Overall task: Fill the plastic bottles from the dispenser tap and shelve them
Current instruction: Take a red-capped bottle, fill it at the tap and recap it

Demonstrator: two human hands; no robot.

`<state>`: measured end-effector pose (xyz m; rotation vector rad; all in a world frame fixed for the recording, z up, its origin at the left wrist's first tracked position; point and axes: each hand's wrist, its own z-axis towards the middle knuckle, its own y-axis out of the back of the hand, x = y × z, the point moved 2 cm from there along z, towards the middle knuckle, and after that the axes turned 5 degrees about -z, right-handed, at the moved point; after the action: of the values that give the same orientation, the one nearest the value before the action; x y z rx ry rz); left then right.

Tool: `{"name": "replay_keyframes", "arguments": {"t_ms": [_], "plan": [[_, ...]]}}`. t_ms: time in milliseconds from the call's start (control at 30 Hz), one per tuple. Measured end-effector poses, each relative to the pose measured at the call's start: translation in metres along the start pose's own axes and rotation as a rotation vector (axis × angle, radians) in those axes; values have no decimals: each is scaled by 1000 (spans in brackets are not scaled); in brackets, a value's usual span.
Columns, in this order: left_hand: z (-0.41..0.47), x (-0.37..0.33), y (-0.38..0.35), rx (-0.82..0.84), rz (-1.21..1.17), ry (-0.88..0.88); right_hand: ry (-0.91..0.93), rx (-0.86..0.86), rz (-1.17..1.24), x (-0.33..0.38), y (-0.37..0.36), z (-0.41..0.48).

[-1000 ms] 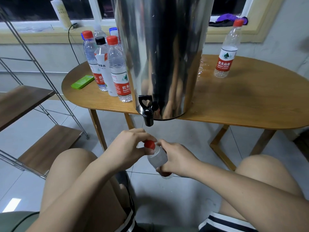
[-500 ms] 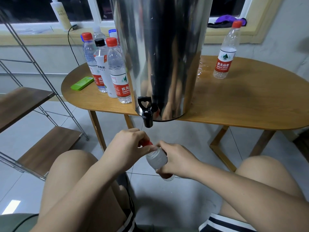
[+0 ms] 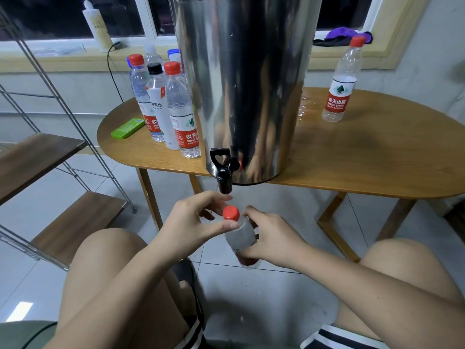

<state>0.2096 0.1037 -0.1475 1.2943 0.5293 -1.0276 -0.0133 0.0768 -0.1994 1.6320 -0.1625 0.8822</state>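
A steel water dispenser (image 3: pixel 246 91) stands on the wooden table (image 3: pixel 377 157), its black tap (image 3: pixel 222 170) hanging over the front edge. Just below the tap I hold a clear plastic bottle (image 3: pixel 239 235), tilted toward me. My right hand (image 3: pixel 274 238) grips its body. My left hand (image 3: pixel 191 222) has thumb and fingers curled round its red cap (image 3: pixel 231 213), which shows between them. Several capped bottles (image 3: pixel 173 104) stand in a cluster left of the dispenser. One more red-capped bottle (image 3: pixel 343 79) stands alone at the table's right rear.
A metal-framed rack with wooden shelves (image 3: pixel 42 157) stands to my left, with a lower shelf (image 3: pixel 80 222) near the floor. A green flat object (image 3: pixel 128 128) lies on the table's left end. Spilled water (image 3: pixel 305 107) shines beside the dispenser. My knees flank the bottle.
My left hand's fingers have loosened and shifted, so the red cap now shows fully. The bottle stays under the tap in my right hand.
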Motion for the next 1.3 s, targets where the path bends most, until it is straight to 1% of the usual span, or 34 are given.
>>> {"name": "replay_keyframes", "arguments": {"t_ms": [100,167,267,400,567,700,767,900,1000,1100,1233,1300], "plan": [[-3,15,1,143,34,57,0,-24,64,2,8,-4],[-6,23,-6,205,90,83,-6,-50,105,3,14,-7],[-10,27,-23,235,145,83,3,-85,146,7,23,-12],[-10,26,-44,217,118,89,20,-112,207,10,30,-18],[-12,22,-57,134,56,107,32,-134,221,7,35,-24],[-15,17,-58,103,44,77,26,-103,280,3,37,-26],[-17,16,-52,83,50,65,38,-91,319,3,38,-26],[-23,18,-29,41,102,30,46,-67,324,-4,42,-27],[-29,17,-7,-17,69,10,31,-71,308,-13,43,-27],[-33,14,18,-125,43,-30,20,-67,290,-19,43,-26],[-33,-4,39,-341,-114,-44,6,-48,269,-24,39,-22],[-25,-7,50,-427,-148,-29,1,-40,254,-26,36,-20]]}}
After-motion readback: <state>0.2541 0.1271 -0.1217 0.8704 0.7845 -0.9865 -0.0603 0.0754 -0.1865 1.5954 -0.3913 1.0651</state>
